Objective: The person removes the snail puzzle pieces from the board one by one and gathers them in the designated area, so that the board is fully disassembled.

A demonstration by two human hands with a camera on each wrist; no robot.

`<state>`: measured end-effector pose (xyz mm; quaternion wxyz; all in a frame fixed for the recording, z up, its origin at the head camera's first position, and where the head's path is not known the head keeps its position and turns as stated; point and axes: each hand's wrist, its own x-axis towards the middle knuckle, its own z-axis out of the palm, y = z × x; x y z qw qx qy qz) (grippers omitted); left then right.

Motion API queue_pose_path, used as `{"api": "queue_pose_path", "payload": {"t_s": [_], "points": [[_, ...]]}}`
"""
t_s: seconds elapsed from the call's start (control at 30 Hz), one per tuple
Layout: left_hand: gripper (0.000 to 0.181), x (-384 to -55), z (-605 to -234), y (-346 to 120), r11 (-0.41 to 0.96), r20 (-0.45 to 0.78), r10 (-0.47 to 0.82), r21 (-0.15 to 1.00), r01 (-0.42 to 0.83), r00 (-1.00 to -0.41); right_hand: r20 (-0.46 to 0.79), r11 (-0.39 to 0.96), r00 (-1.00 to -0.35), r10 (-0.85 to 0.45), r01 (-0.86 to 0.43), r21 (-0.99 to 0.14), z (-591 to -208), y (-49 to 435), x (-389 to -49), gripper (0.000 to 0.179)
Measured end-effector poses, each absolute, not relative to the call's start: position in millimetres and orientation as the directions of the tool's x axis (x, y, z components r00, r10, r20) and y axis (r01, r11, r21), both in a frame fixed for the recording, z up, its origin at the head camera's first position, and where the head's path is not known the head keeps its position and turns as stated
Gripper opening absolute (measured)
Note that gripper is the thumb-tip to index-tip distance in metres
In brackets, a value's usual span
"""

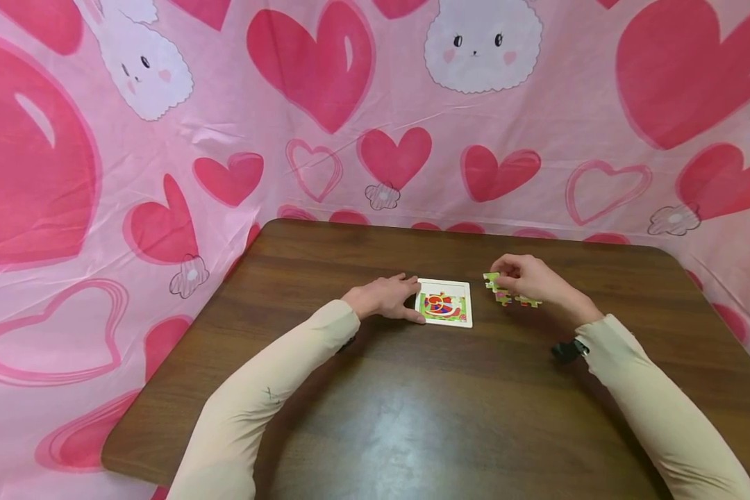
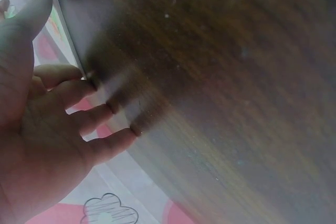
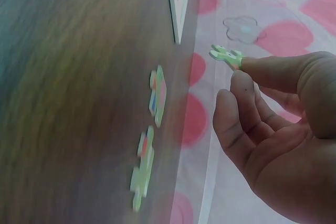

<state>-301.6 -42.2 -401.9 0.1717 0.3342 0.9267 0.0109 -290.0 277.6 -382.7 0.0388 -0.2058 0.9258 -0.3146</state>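
Observation:
A small white-framed jigsaw tray point(image 1: 445, 287) lies on the table, its lower part filled with a red, blue and green picture and its upper part white. At its left edge my left hand point(image 1: 384, 297) rests with fingers spread, touching the frame. My right hand point(image 1: 534, 279), right of the tray, pinches a green jigsaw piece point(image 3: 230, 56) between thumb and fingers, raised off the table. Below that hand lie two loose jigsaw pieces point(image 3: 158, 97), green with coloured patches. In the left wrist view the left hand's fingertips point(image 2: 123, 139) touch or nearly touch the wood.
The brown wooden table point(image 1: 375, 417) has rounded corners. A pink cloth point(image 1: 325, 167) with hearts and animal faces hangs behind it and along the sides. A black strap point(image 1: 569, 351) shows at the right wrist.

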Motion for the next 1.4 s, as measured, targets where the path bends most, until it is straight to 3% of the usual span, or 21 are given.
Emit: {"api": "queue_pose_path", "payload": {"t_s": [0.7,1.4], "points": [[0.086,-298.6,-400.9,-42.1,0.775,-0.308,0.628,0.161,0.611,-0.715,-0.024,0.61,-0.925,-0.379,-0.23,-0.758,-379.4,324.9,-282.9,0.016],[0.087,-299.5,-399.4,-43.2,0.776,-0.308,0.625,0.144,0.614,-0.717,-0.106,0.671,-0.927,-0.359,-0.177,-0.72,-389.5,375.4,-281.6,0.017]]}}
